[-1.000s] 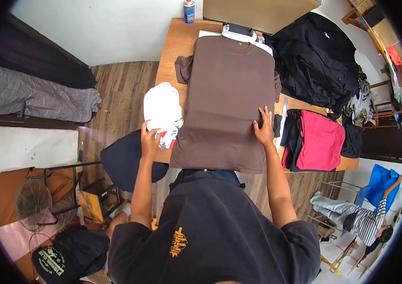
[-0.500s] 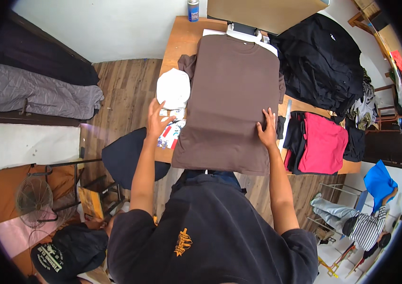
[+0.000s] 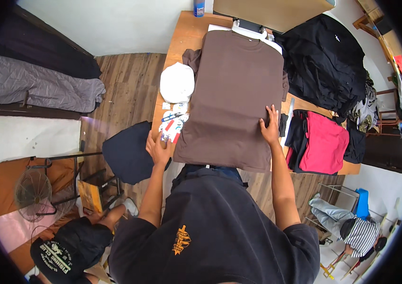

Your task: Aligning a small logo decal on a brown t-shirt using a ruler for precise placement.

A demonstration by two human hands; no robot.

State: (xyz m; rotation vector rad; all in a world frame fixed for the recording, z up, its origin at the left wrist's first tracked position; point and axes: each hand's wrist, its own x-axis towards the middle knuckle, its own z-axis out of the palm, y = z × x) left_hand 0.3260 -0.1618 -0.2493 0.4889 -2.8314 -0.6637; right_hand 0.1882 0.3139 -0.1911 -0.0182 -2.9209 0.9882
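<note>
A brown shirt (image 3: 236, 94) lies flat on the table (image 3: 182, 42) in the upper middle of the frame. Its long axis runs from the collar at the top, just right of centre, down to the hem at the table's near edge, leaning slightly to the lower left. Both sleeves are folded in, so it makes a long rectangle.

The table is bare wood. A white cap (image 3: 177, 81) sits just left of the shirt, with small cards (image 3: 172, 127) below it. A pink garment (image 3: 321, 144) lies folded at the right; a black pile (image 3: 326, 61) fills the upper right. The floor (image 3: 130, 80) at the left is wood plank, and a white wall (image 3: 115, 23) runs along the top.

The right hand (image 3: 271, 127) rests flat on the shirt's right edge, fingers spread and pointing up the frame, holding nothing. The left hand (image 3: 158, 147) sits at the shirt's lower left edge beside the cards, fingers loosely open; I cannot tell whether it grips anything. Both forearms rise from the lower edge.
</note>
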